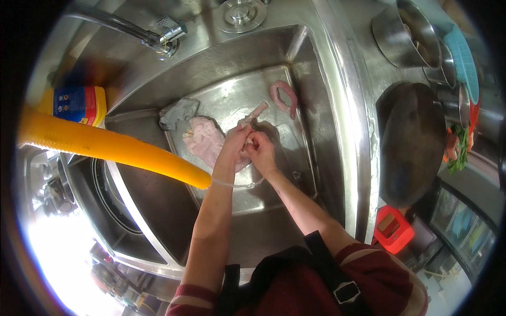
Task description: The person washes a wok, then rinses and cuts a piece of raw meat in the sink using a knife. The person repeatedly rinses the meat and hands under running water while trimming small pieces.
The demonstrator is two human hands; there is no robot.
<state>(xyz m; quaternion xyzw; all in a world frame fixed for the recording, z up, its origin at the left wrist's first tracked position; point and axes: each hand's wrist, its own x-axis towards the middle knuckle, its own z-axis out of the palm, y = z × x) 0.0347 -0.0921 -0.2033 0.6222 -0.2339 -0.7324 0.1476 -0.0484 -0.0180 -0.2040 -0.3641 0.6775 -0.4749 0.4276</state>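
My left hand grips a pale, fleshy strip of raw meat whose narrow end points up and away. Close against it, my right hand pinches part of the same piece, and the fingers hide the spot between them. A large pale pink piece of raw meat, perhaps an organ, lies just left of my hands on a metal tray in the steel sink. Towards the tray's far right rests a curled pink tube-like piece of meat. A yellow hose reaches over my left forearm, with a thin stream of water running from its tip.
A grey cloth lies at the tray's left corner. The faucet and a sink strainer are behind the basin. To the right stand steel pots, a dark oval board or pan and a red plastic item. A yellow jug stands left.
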